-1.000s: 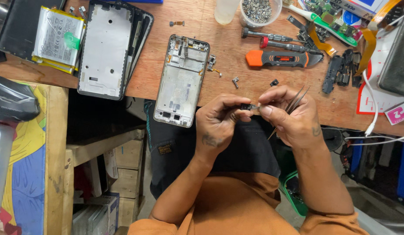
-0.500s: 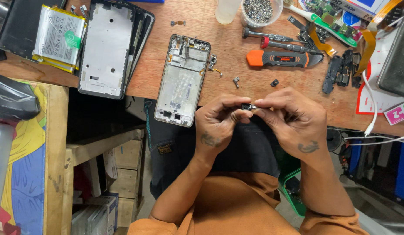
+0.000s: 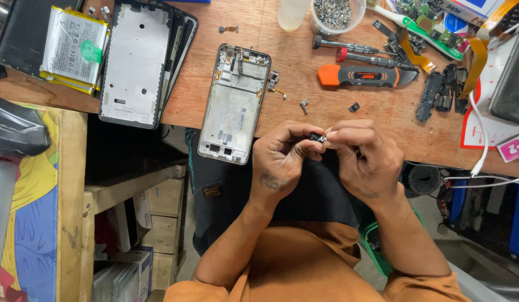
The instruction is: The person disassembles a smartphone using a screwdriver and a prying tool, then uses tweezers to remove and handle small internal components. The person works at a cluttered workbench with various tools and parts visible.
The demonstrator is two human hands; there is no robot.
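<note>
The left hand and the right hand meet just past the near edge of the wooden table. Both are curled tight, and their fingertips pinch one tiny black part between them. Just beside the left hand, an opened phone frame hangs over that edge. It is bare inside, so it looks taken apart already. Small loose bits wait nearby. An orange-handled tool lies farther back.
</note>
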